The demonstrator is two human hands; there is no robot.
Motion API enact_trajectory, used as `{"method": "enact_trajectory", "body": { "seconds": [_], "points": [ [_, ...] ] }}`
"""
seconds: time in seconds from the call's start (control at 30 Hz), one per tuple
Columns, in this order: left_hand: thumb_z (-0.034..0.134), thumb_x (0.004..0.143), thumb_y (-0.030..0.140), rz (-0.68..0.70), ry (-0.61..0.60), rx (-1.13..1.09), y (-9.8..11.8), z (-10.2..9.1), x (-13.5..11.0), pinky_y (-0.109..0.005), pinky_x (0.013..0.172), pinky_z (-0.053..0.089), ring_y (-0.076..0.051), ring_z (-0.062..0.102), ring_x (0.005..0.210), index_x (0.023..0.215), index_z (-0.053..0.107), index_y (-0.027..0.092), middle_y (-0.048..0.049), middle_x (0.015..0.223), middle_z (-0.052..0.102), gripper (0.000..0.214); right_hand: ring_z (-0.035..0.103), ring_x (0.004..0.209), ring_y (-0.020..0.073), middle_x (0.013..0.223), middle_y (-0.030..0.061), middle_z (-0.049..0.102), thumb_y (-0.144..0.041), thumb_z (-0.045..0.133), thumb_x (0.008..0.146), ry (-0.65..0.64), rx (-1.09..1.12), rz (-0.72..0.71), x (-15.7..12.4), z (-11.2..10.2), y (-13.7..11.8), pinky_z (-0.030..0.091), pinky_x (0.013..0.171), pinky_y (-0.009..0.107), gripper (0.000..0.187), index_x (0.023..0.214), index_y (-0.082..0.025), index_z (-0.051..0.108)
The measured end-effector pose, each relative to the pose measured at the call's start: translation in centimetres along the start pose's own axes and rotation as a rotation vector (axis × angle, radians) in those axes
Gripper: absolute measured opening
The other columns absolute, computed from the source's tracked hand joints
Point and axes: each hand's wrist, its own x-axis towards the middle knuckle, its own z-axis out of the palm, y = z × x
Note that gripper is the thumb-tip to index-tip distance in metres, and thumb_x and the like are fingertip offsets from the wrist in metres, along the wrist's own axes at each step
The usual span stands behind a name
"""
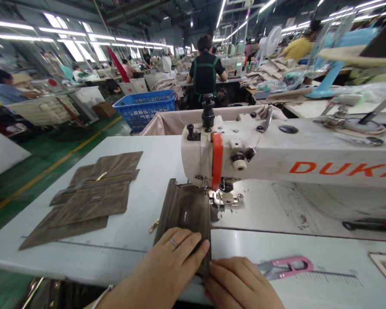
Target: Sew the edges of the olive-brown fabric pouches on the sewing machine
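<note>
A taupe zippered fabric piece [188, 212] lies under the presser foot [227, 198] of a white sewing machine [276, 156]. My left hand [170, 259] rests flat on the near end of that piece, fingers stretched out, a ring on one finger. My right hand [241, 283] sits just to its right at the piece's near right edge, fingers curled and pinching the fabric edge. A gold zipper pull [153, 225] sticks out from the piece's left side.
A stack of similar taupe zippered pieces [86, 199] lies on the table to the left. Pink thread snips [286, 266] lie right of my right hand. A blue crate [146, 107] and seated workers are beyond the table.
</note>
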Motion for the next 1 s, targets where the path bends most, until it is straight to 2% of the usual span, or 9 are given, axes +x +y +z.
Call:
{"method": "enact_trajectory", "body": {
  "seconds": [0.07,0.13,0.2,0.27,0.5,0.73,0.87,1.0],
  "points": [
    [0.046,0.097,0.017,0.02,0.05,-0.033,0.2,0.1,-0.1,-0.042,0.094,0.048,-0.027,0.056,0.105,0.13,0.055,0.013,-0.0112,0.12,0.063,0.035,0.067,0.079,0.0172,0.09,0.001,0.075,-0.011,0.051,0.098,-0.02,0.013,0.022,0.0,-0.3,-0.1,0.053,0.071,0.029,0.02,0.092,-0.017,0.07],
    [0.039,0.099,0.015,0.044,0.191,-0.113,0.6,0.5,-0.4,-0.037,0.088,0.05,-0.023,0.057,0.096,0.122,0.059,0.013,-0.0102,0.109,0.065,0.031,0.065,0.075,0.0174,0.087,0.0017,0.074,-0.013,0.053,0.098,-0.029,0.022,0.047,0.1,-0.6,-0.1,0.053,0.068,0.03,0.019,0.092,-0.016,0.07],
    [0.036,0.101,0.014,0.016,0.339,-0.201,0.9,1.0,-0.6,-0.034,0.087,0.052,-0.021,0.058,0.093,0.119,0.061,0.015,-0.0089,0.104,0.066,0.031,0.064,0.072,0.0173,0.081,0.0017,0.072,-0.013,0.054,0.097,-0.034,0.028,0.069,0.1,-0.7,-0.2,0.053,0.065,0.029,0.018,0.091,-0.016,0.07],
    [0.038,0.101,0.016,-0.031,0.397,-0.248,1.1,1.2,-0.7,-0.032,0.088,0.052,-0.02,0.059,0.095,0.121,0.061,0.019,-0.0078,0.104,0.067,0.031,0.063,0.072,0.0172,0.079,0.0018,0.071,-0.011,0.055,0.096,-0.036,0.041,0.07,0.2,-0.7,-0.3,0.053,0.064,0.029,0.018,0.089,-0.016,0.07],
    [0.037,0.101,0.01,0.014,0.208,-0.311,0.8,1.1,-0.3,-0.035,0.091,0.05,-0.021,0.056,0.098,0.117,0.061,0.012,-0.0089,0.108,0.064,0.029,0.063,0.077,0.0182,0.081,0.0033,0.07,-0.01,0.053,0.095,-0.084,0.088,0.079,0.0,-1.3,-0.2,0.055,0.07,0.031,0.019,0.093,-0.018,0.07],
    [0.043,0.101,0.012,-0.009,0.202,-0.412,0.7,1.1,-0.3,-0.032,0.091,0.047,-0.018,0.054,0.096,0.114,0.061,0.015,-0.0058,0.108,0.064,0.023,0.063,0.082,0.0195,0.085,0.0064,0.07,-0.005,0.052,0.091,-0.116,0.183,0.125,-0.1,-2.7,0.1,0.057,0.075,0.032,0.022,0.101,-0.016,0.068],
    [0.044,0.101,0.009,0.05,0.209,-0.418,0.5,1.1,-0.2,-0.032,0.09,0.045,-0.018,0.054,0.096,0.109,0.061,0.013,-0.0063,0.106,0.065,0.02,0.065,0.091,0.0209,0.103,0.0094,0.073,-0.009,0.051,0.095,-0.135,0.139,0.085,-0.2,-2.0,0.3,0.057,0.078,0.034,0.023,0.111,-0.013,0.068],
    [0.04,0.102,0.011,0.081,0.203,-0.41,0.0,0.7,-0.1,-0.031,0.085,0.047,-0.017,0.057,0.091,0.1,0.062,0.014,-0.005,0.1,0.066,0.023,0.067,0.088,0.017,0.102,0.0037,0.075,-0.012,0.054,0.097,-0.075,0.017,-0.01,-0.3,-1.0,0.5,0.057,0.077,0.031,0.019,0.105,-0.017,0.07]
  ]
}}
